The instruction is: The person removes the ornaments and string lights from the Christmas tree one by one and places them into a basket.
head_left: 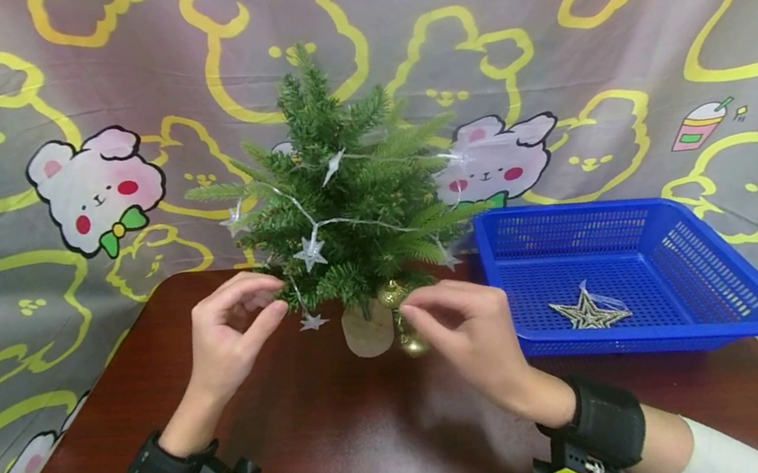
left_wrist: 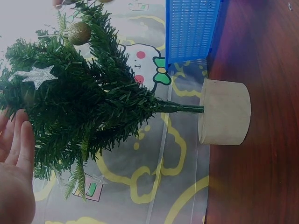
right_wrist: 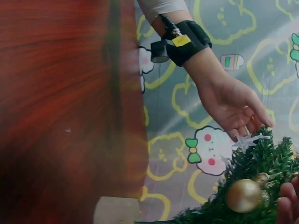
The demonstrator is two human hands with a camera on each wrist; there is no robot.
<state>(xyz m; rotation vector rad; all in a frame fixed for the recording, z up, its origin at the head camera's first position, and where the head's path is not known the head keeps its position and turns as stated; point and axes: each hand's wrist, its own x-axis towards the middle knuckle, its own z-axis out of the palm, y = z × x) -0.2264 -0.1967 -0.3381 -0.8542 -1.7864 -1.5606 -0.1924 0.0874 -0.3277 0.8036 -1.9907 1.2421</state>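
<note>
A small artificial Christmas tree (head_left: 345, 217) in a pale round base (head_left: 369, 331) stands on the table, wound with a clear string of star lights (head_left: 309, 253). Gold ball ornaments (head_left: 413, 340) hang from a low branch at its front right. My right hand (head_left: 469, 339) is beside them, thumb and fingers loosely bent, fingertips right at the upper ball. In the right wrist view one gold ball (right_wrist: 244, 196) shows close to those fingers (right_wrist: 287, 203). My left hand (head_left: 236, 329) is at the lower left branches, fingers relaxed and apart from the thumb, holding nothing.
A blue plastic basket (head_left: 671, 337) stands right of the tree, with a gold glitter star (head_left: 592, 310) inside. Behind the brown table (head_left: 296, 454) hangs a grey patterned cloth (head_left: 120, 104). Both wrists wear black straps with cameras.
</note>
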